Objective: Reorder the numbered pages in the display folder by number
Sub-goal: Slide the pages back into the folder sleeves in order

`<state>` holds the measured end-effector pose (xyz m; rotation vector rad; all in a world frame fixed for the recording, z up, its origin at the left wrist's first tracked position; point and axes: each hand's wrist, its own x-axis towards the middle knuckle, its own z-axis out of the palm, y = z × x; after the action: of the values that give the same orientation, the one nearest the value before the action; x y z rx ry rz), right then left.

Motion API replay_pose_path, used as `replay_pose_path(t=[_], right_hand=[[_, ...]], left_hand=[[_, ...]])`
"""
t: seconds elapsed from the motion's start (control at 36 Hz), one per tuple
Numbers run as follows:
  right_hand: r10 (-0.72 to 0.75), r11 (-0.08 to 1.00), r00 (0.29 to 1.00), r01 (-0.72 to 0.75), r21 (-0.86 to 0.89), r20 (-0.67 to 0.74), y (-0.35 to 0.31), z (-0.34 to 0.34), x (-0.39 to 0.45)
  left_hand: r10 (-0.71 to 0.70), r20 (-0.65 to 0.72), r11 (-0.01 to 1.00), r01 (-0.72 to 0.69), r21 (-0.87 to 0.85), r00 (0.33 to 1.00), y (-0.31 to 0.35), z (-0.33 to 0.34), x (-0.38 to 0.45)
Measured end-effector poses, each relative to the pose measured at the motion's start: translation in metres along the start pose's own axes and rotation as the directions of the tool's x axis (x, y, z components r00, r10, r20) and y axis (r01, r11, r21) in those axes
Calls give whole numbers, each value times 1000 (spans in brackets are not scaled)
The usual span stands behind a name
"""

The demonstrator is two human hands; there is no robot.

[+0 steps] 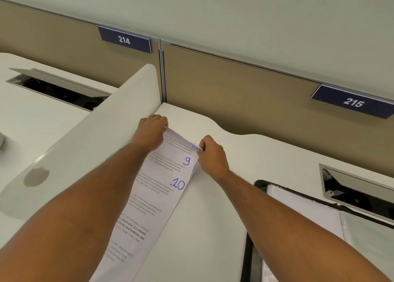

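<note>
Here, nearest the camera, two bare forearms reach forward over a smooth white counter [213, 228], converging toward its far left corner. Between them lies a fanned stack of pages [149, 200]: thin white paper printed with short blocks of grey and black text, staggered so each sheet's upper right corner shows. Blue handwritten numbers mark those corners, a 10 nearer and a 9 beyond it; a third number farther on is mostly hidden by fingers. The stack's long axis runs from the bottom edge of the view up and to the right, its far end toward the partition.

At the right, the folder [302, 211] lies open and flat on the counter, black-edged, with glossy clear sleeves over white sheets; it sits well apart from the pages.

Farther out, the left hand [150, 130] is knuckles-up, fingers curled over the far left corner of the top sheets, gripping them. The right hand [211, 156] pinches the right edge of the pages near the hidden number, thumb and fingertips closed on the paper. The hands are near each other, not touching.

A rounded white divider [96, 136] rises along the left. Behind stands a tan fabric partition [234, 90] with a grey metal frame and blue number plates reading 214 [124, 39] and 215 [352, 102]. Grey cable hatches [358, 188] stand open in the counter at right and far left.
</note>
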<state>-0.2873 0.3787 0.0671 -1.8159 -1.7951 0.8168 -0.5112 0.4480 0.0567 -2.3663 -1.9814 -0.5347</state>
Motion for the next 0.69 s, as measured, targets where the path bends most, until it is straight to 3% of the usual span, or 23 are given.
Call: replay_pose_path(t=[0.11,0.47,0.69], right_hand=[[-14,1000,998,13,-11,-63,-12,-27,-10],[-37,975,960,95,199,-277,-56,-126,-61],[-155,967,891,225,118,-427,-49,-190,-124]], left_hand=[[47,-80,999,-48,-17,996,17,-32,1],[121,-355,975,-178,-132,927,95,-141,-4],[233,-484,933,-335,-133,844,153,-181,-21]])
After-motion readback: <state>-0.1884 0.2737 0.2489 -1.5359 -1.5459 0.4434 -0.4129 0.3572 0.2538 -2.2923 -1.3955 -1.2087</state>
